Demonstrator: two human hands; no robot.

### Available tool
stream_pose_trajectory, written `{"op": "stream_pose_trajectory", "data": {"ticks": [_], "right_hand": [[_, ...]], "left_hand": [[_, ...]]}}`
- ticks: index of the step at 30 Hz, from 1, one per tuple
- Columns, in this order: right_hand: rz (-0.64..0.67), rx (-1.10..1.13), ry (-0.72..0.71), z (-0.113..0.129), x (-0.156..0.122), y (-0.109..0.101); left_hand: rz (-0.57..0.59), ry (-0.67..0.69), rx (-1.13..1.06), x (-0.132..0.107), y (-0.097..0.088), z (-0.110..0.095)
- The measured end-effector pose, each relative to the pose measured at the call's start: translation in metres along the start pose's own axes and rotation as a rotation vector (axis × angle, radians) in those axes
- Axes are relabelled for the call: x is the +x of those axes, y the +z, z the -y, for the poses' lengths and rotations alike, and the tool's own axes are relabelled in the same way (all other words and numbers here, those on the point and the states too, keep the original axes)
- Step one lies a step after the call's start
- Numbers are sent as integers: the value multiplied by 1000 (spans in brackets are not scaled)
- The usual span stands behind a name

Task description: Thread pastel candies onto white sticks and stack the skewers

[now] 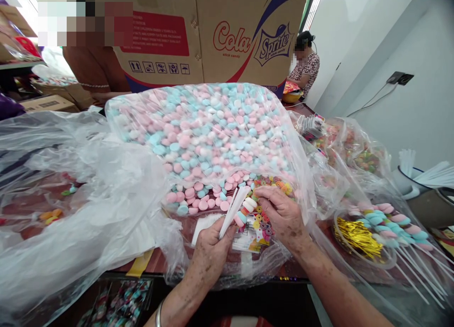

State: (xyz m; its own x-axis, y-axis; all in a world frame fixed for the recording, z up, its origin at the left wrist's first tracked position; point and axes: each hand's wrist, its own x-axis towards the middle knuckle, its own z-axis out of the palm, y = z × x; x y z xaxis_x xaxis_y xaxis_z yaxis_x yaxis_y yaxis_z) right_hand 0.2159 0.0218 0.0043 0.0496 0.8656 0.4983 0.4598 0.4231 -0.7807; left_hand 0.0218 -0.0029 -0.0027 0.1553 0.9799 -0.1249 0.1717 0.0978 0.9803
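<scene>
My left hand (213,246) is closed around a bundle of white sticks (233,208), which slant up and to the right. Beside the bundle, a stick threaded with marshmallow candies (241,217) in pink, blue and white, with an orange piece among them, rises from the same grip. My right hand (282,216) pinches at the upper end of this candy stick; its fingers mostly hide the small candy there. Under and behind my hands lie small coloured ring gummies (275,181) and loose pink and blue marshmallow candies (204,204). Printed packets (244,244) lie below my hands.
A large clear bag of pastel candies (213,128) fills the middle, before a cardboard box (220,15). At right, a tub of gold ties (358,237) adjoins finished candy sticks (397,225) and a stick-filled pot (425,194). Crumpled plastic (106,176) covers the left. Two people are behind.
</scene>
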Motion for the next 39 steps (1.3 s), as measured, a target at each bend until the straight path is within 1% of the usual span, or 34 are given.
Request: {"op": "stream_pose_trajectory", "data": {"ticks": [4,7,9,11,13,15,16,17,19,22,25,28,31,33,36,39], "right_hand": [[-2,-11,-39,0,-7,10],[9,-10,-84,2,-13,18],[46,10,-121,4,-12,21],[113,49,-128,6,-5,21],[163,119,-42,9,6,21],[165,161,70,11,19,22],[169,131,97,12,25,25],[191,58,93,13,29,28],[304,-176,25,16,33,39],[489,-507,-46,20,30,59],[582,-714,-21,20,28,69],[597,-785,82,14,32,62],[617,-739,124,3,39,48],[665,-689,94,-4,41,40],[727,-651,25,-10,40,37],[713,-652,-13,-10,37,39]], "left_hand": [[-36,-26,-70,0,3,3],[-90,-24,-81,0,3,7],[-143,-26,-94,-1,2,8],[-186,-32,-112,0,-1,8],[-231,-9,-153,2,-6,8],[-287,26,-196,5,-12,10],[-321,41,-211,7,-15,11],[-353,51,-219,9,-18,12],[-390,59,-227,11,-23,14],[-395,61,-256,11,-27,17],[-393,48,-254,9,-30,19],[-403,33,-221,8,-32,22],[-412,24,-216,7,-31,25],[-412,29,-239,7,-28,28],[-382,34,-282,6,-26,31],[-366,15,-289,6,-27,34]]}}
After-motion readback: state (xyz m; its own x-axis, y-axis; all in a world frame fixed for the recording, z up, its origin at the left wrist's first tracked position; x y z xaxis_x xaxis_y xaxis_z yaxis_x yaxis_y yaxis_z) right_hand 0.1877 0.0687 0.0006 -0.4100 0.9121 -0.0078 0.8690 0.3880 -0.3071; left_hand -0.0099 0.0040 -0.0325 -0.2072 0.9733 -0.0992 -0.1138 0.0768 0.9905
